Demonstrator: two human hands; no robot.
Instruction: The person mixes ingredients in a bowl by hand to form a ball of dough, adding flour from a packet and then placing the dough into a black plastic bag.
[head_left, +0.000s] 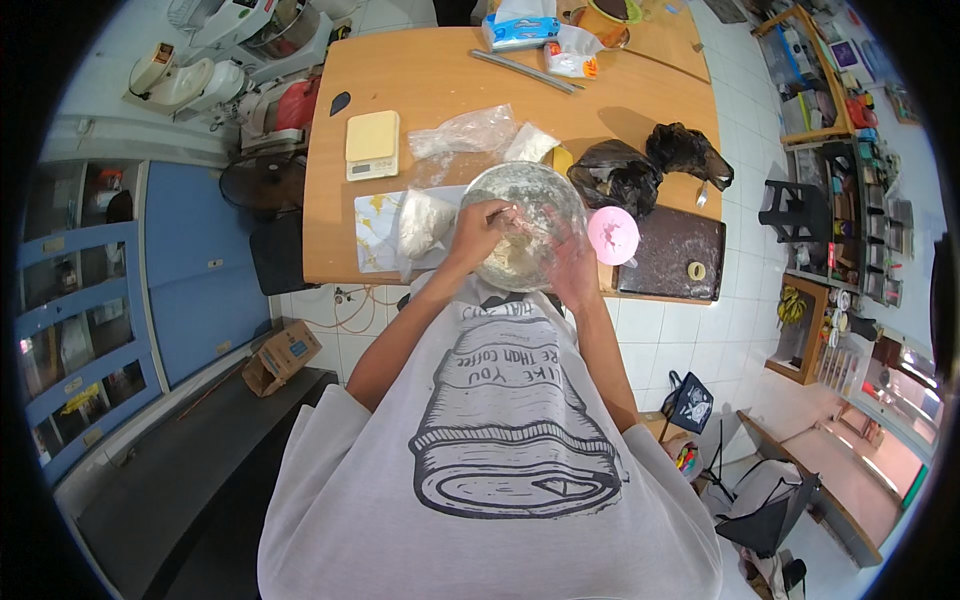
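Observation:
A round bowl (525, 281), its inside smeared with flour, stands in front of me at the table's near edge. Pale dough or flour (511, 253) lies in it. My left hand (484, 231) is over the left part of the bowl with its fingers curled; whether they pinch anything is unclear. My right hand (571, 259) is at the bowl's right side, its fingers blurred and reaching toward the middle. Left of the bowl sits a plastic bag of white flour (421, 223) on a marble-patterned board (377, 232). A pink bowl (613, 235) is close by my right hand.
A dark baking tray (660, 259) holding a dough ring (697, 271) lies at right. Black plastic bags (619, 176) are behind it. A kitchen scale (373, 145), a clear plastic bag (465, 131), a metal rod (523, 70) and tissue packs (521, 31) lie farther back on the wooden table (420, 67).

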